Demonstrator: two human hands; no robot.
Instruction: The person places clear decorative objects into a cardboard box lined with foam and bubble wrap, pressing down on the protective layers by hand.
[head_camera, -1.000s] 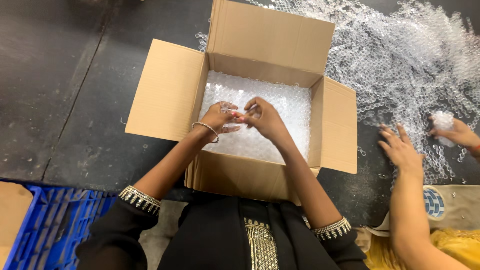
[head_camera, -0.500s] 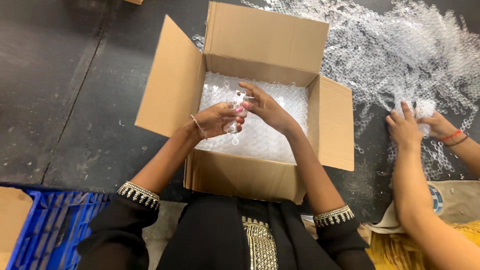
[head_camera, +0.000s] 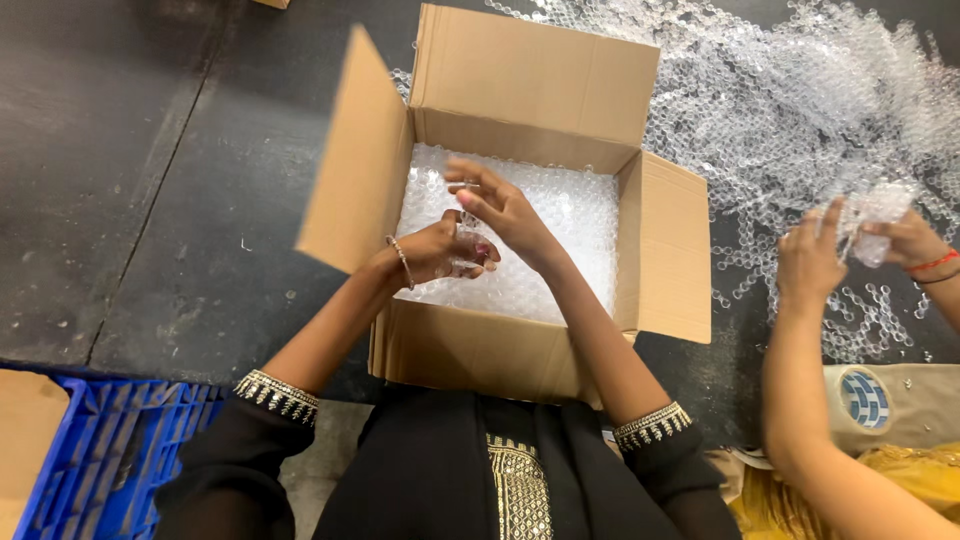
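An open cardboard box (head_camera: 480, 355) stands on the dark floor in front of me, lined with bubble wrap (head_camera: 570, 215). Inside it, my left hand (head_camera: 435, 252), with a thin bracelet at the wrist, is closed around a small clear wrapped object (head_camera: 468, 262). My right hand (head_camera: 500, 205) hovers just above it with fingers spread, its fingertips touching the top of that object. Both hands sit over the box's left half.
A large sheet of bubble wrap (head_camera: 790, 100) lies on the floor at the right. A co-worker's hands (head_camera: 850, 245) hold a small bubble-wrapped bundle (head_camera: 875, 215) there. A blue plastic crate (head_camera: 110, 450) sits at lower left beside a piece of cardboard (head_camera: 25, 420).
My hands have shifted left and lower inside the box with the wrapped object. The box's left flap has risen. The co-worker's hands lifted a wrapped bundle.
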